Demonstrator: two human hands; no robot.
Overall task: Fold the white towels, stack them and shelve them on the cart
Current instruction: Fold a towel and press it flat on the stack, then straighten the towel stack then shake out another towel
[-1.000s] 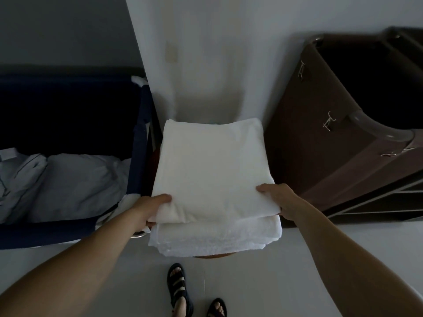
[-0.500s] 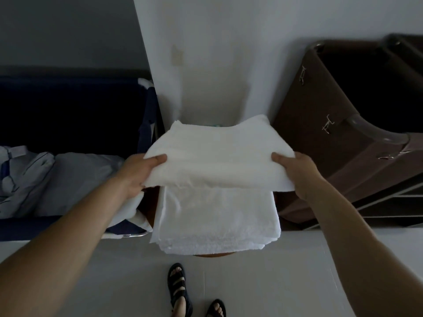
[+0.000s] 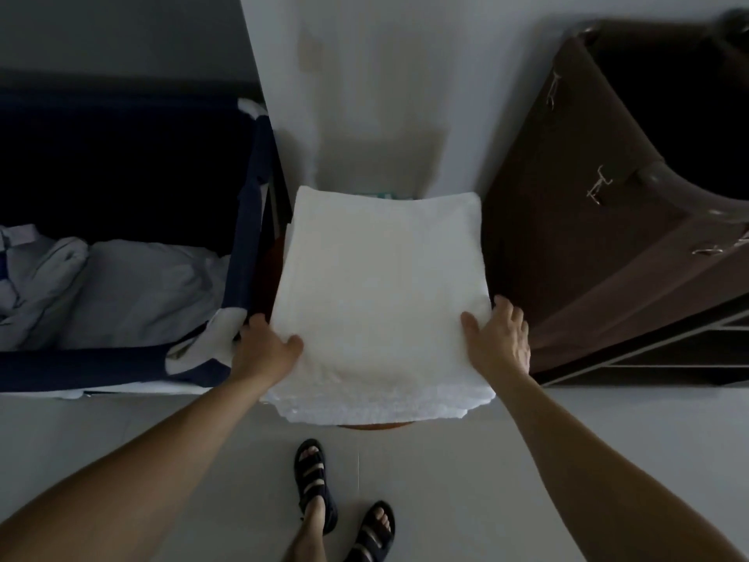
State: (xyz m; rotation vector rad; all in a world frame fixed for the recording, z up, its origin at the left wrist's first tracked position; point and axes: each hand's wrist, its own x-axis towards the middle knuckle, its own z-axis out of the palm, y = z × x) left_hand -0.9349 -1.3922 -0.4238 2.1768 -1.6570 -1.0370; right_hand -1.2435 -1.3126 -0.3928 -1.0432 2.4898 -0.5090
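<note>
Lowered top towel point(image 3: 381, 277) lies on stack point(image 3: 377, 413); left hand point(image 3: 265, 348) pinches it, right hand point(image 3: 500, 338) spread.

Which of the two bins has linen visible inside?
The navy bin at the left: crumpled pale linen lies in it. The brown bin at the right shows only a dark interior.
</note>
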